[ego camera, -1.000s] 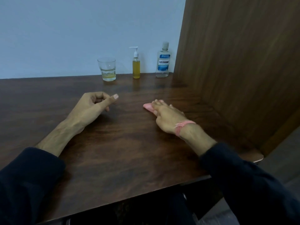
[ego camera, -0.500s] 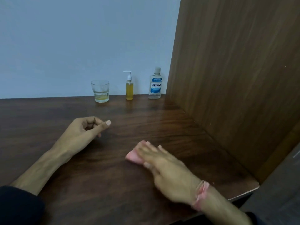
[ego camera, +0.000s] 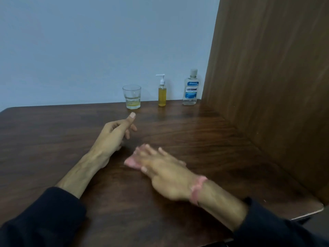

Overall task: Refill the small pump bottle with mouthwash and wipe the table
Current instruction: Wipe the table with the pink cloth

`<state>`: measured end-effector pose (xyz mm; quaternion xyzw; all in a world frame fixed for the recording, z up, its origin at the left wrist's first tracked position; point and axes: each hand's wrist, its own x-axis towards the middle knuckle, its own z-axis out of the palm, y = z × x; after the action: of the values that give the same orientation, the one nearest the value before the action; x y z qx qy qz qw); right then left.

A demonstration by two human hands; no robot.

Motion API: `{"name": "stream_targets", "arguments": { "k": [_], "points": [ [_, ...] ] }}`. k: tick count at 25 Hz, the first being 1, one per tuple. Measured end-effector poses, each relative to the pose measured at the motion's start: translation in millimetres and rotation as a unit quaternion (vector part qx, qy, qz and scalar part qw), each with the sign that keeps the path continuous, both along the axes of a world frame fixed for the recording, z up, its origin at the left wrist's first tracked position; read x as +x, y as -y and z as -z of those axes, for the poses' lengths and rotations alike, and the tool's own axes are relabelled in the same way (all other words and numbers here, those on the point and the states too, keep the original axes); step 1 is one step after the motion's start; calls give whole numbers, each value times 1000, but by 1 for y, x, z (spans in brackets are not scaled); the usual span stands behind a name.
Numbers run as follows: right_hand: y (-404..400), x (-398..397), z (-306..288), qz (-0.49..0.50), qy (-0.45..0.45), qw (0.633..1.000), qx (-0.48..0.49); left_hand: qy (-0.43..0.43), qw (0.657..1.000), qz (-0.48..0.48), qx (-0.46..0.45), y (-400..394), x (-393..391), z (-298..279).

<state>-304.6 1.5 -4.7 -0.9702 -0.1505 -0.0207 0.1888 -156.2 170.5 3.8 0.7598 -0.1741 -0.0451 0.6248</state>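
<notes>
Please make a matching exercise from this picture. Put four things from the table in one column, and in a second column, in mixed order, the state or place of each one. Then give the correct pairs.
Things:
1. glass
2. pump bottle
3. mouthwash bottle
4. pink cloth

States or places:
A. nearest the wooden side panel, blue label
B. under the flat fingers of the right hand
C. almost full of yellow liquid
D. a little yellowish liquid at the bottom

Pairs: 1-D, 2-C, 3-A, 4-B
</notes>
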Motion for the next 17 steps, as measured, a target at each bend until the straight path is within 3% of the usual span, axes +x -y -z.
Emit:
{"name": "stream_targets", "arguments": {
  "k": [4,7,10,12,14,17],
  "points": [
    [26,-73,8,-61,59,996,-4,-61,994,9,-92,-6,4,-2],
    [78,-60,1,46,10,999,6,-77,991,13,-109,-8,6,-1],
    [120,-5,-9,198,-39,979,-6,-84,989,15,-119,-8,6,-2],
    [119,24,-12,239,-47,970,14,-91,988,17,-122,-4,4,-4],
    [92,39,-12,214,-54,975,21,-110,985,25,-128,-3,4,-8],
    [18,31,-5,83,-41,996,-5,-160,970,61,-171,-13,7,-15]
  ]
}}
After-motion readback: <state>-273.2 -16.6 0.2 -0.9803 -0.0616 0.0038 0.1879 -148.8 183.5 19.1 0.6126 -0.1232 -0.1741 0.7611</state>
